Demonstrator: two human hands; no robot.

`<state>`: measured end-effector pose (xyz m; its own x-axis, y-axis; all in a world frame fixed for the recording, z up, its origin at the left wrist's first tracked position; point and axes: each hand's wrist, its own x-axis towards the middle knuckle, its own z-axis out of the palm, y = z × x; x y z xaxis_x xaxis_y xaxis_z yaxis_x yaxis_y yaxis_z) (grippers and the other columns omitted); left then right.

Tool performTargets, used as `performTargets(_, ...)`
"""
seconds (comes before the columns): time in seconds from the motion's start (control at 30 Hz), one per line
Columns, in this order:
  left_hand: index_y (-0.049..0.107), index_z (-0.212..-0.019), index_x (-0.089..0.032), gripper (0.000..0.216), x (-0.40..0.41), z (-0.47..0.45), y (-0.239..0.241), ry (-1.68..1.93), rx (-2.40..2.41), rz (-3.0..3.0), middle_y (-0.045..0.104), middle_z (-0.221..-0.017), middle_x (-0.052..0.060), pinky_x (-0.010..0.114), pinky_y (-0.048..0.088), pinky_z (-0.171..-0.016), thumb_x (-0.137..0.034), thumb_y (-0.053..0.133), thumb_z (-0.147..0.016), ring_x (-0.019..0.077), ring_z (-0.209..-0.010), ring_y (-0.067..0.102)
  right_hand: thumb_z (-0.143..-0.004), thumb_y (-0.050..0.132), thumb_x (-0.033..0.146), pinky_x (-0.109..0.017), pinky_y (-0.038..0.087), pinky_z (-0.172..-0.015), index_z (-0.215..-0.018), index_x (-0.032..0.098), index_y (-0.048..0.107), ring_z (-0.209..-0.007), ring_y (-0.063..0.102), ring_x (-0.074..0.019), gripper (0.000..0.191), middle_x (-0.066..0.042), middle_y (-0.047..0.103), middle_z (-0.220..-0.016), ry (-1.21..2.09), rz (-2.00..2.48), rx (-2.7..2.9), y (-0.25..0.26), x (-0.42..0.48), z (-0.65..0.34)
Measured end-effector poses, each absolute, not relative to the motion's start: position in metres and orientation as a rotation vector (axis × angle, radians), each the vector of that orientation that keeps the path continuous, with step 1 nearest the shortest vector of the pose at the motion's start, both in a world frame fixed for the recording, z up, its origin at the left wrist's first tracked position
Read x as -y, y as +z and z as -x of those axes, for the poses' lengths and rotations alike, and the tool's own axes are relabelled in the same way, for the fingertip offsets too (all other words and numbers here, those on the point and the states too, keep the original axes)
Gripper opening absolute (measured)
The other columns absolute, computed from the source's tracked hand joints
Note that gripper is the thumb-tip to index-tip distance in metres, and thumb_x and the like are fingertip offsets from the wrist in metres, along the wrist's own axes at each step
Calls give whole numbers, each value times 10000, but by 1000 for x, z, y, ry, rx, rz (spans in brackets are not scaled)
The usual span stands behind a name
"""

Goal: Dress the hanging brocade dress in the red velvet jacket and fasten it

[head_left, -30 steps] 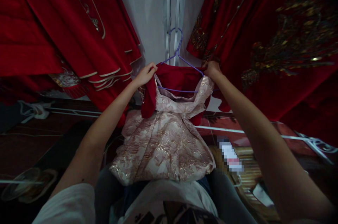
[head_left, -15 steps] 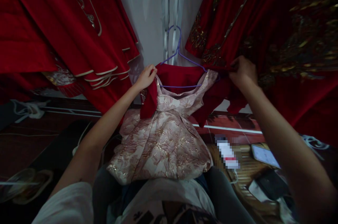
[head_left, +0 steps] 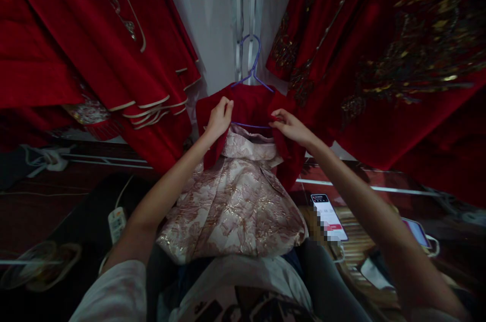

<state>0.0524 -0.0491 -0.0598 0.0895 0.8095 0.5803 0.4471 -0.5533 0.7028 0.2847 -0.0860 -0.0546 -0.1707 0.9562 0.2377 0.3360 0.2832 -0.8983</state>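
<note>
A small garment with a red velvet jacket over pink-and-gold brocade lining hangs on a purple wire hanger straight ahead. My left hand pinches the left front edge of the red jacket. My right hand grips the right front edge, fingers closed on the cloth. Both edges are drawn in toward the middle over the brocade. The brocade skirt spreads down onto my lap.
Large red embroidered garments hang at the left and right. A white wall with a strip is behind the hanger. A phone lies at the lower right, a second phone further right, a power strip at the lower left.
My right hand has come in from the far right shoulder to the middle, pulling the red jacket front across. My left hand shifted slightly inward. The brocade top is more covered.
</note>
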Motion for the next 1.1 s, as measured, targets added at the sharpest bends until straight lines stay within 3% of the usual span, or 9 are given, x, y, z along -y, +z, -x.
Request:
performTargets(0.2, 514, -826, -207, 311, 75, -93, -73, 1429, -1057, -1763, 589, -822, 25, 295, 452, -837, -475, 399, -934, 161, -851, 588, -669, 562, 229, -332, 432, -841, -837, 237, 388, -800, 489, -155, 242, 3, 460, -831, 831, 858, 1806, -70, 89, -222)
performTargets(0.33, 573, -1055, -208, 339, 91, -84, -86, 1408, -934, -1533, 635, -1107, 65, 327, 471, -911, -433, 342, -950, 176, -1011, 606, -682, 606, 290, -324, 456, -826, -902, 258, 385, -817, 503, -155, 313, 2, 458, -855, 938, 789, 1658, -81, 98, -222)
performTargets(0.5, 565, -1219, -261, 343, 105, -79, -100, 1477, -831, -1589, 589, -1282, 74, 358, 436, -1002, -317, 470, -894, 192, -1132, 576, -730, 603, 375, -360, 487, -891, -989, 282, 427, -879, 548, -167, 326, -21, 519, -941, 1020, 782, 1494, -92, 109, -227)
performTargets(0.63, 574, -1226, -260, 376, 106, -83, -105, 1483, -838, -1573, 614, -1235, 71, 358, 445, -997, -260, 538, -852, 183, -1070, 604, -799, 599, 455, -365, 506, -899, -995, 279, 470, -898, 579, -167, 293, -31, 561, -979, 1013, 753, 1459, -95, 111, -226)
performTargets(0.83, 576, -1126, -206, 375, 100, -89, -111, 1613, -845, -1375, 659, -965, 47, 297, 502, -883, -212, 656, -760, 140, -900, 640, -785, 657, 494, -306, 538, -808, -996, 246, 525, -866, 597, -144, 352, -29, 602, -960, 965, 709, 1415, -101, 105, -225)
performTargets(1.1, 613, -813, -158, 74, 94, -87, -112, 1536, -944, -1495, 675, -813, 30, 260, 515, -769, -194, 635, -752, 119, -759, 639, -801, 665, 422, -270, 531, -780, -967, 220, 544, -844, 600, -124, 288, -21, 600, -915, 829, 753, 1410, -109, 98, -225)
